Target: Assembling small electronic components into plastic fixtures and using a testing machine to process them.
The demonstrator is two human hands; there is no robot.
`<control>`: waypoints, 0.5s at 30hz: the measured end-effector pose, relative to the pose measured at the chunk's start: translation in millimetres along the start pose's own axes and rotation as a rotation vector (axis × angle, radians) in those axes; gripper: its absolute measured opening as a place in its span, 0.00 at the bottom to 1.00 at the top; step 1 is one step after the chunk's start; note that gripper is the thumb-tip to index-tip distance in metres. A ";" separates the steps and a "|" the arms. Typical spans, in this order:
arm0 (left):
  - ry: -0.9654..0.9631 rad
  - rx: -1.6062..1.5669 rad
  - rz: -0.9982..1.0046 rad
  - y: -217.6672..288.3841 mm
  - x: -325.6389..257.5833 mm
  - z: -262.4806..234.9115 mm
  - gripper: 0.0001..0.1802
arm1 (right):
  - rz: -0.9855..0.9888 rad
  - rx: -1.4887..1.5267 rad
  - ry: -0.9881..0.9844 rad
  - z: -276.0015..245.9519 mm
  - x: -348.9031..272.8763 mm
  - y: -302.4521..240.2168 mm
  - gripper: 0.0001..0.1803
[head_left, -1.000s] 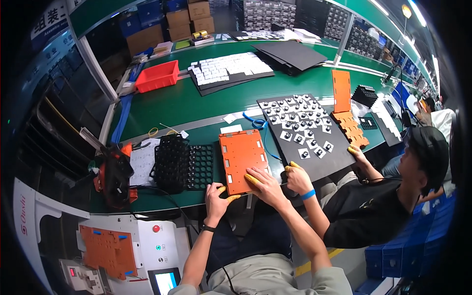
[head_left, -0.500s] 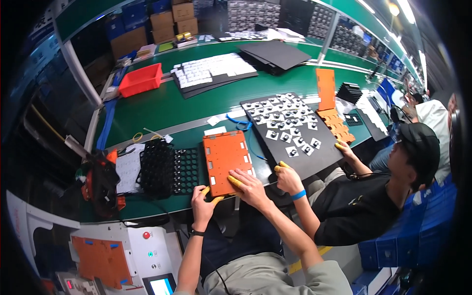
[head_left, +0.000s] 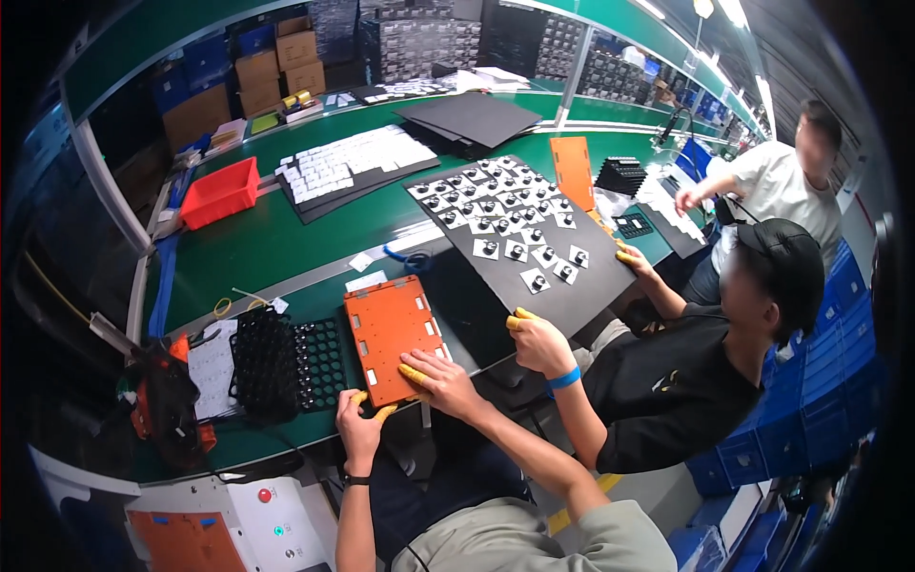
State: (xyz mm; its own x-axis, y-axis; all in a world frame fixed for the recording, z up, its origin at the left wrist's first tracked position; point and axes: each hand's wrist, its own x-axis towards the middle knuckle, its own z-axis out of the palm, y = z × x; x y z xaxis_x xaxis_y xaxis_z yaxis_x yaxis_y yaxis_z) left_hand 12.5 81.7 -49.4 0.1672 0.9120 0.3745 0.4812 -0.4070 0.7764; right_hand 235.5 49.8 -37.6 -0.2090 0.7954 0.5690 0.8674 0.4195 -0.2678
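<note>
A flat orange panel (head_left: pixel 389 334) with pale slots along its long sides lies on the green bench in front of me. My left hand (head_left: pixel 360 434) grips its near left corner, thumb and finger closed around the edge. Flat on the panel's near right part rests my right hand (head_left: pixel 444 384), fingers stretched out. Yellow finger covers show on both hands. Left of the panel sits a black tray with round holes (head_left: pixel 321 365), beside a dark stack of similar trays (head_left: pixel 266 366).
At right, a co-worker's hands hold a black board (head_left: pixel 596 291) bearing small black parts on white squares. A red bin (head_left: pixel 220 194), white pieces on dark sheets (head_left: pixel 357 162) and an upright orange panel (head_left: pixel 572 172) stand farther back. A control box (head_left: pixel 276 510) is at lower left.
My view has turned right, so the bench appears farther left. The co-worker's black board has shifted away across the bench. My hands keep their places on the orange panel.
</note>
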 end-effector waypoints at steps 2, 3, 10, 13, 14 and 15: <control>-0.006 0.010 0.016 -52.5 -9.0 7.2 0.26 | -0.030 -0.027 0.028 57.2 -16.7 3.3 0.29; -0.006 0.010 0.050 -96.1 -11.2 18.2 0.26 | -0.042 -0.042 0.054 100.5 -26.2 7.8 0.30; 0.059 -0.045 0.176 -165.5 -28.2 50.1 0.24 | -0.081 -0.103 0.051 132.2 -30.2 15.5 0.28; 0.068 -0.078 0.151 -193.3 -31.3 57.8 0.21 | -0.123 -0.083 0.040 142.0 -23.9 18.7 0.29; 0.063 -0.086 0.154 -202.3 -32.9 61.1 0.21 | -0.124 -0.079 0.038 151.7 -27.2 22.0 0.30; 0.056 -0.096 0.157 -211.4 -34.6 63.7 0.21 | -0.105 -0.033 0.023 162.0 -29.9 24.4 0.30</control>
State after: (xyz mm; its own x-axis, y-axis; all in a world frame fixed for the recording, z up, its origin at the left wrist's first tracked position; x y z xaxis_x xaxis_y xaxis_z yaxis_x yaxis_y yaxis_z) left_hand -40.2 139.4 -258.7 0.1844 0.8337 0.5205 0.3684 -0.5496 0.7498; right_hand 189.7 107.1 -187.1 -0.2896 0.7373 0.6104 0.8558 0.4850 -0.1798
